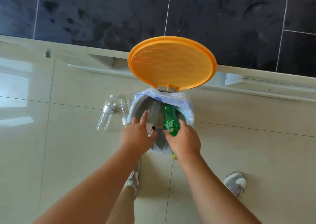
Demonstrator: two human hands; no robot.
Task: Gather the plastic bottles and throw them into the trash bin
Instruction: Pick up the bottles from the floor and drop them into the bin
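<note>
My left hand (138, 134) and right hand (185, 140), both spread open and empty, hang over the bin (189, 110). Two bottles are inside: one clear bottle (153, 111), one green bottle (170, 121). Two clear floor bottles (106, 112) lie beside it.

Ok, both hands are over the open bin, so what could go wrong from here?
The green bottle and clear bottle stand tall in the trash bin, so the orange lid may not close. Two water bottles still lie on the floor beside it, easy to miss. The left hand and right hand look open.
</note>
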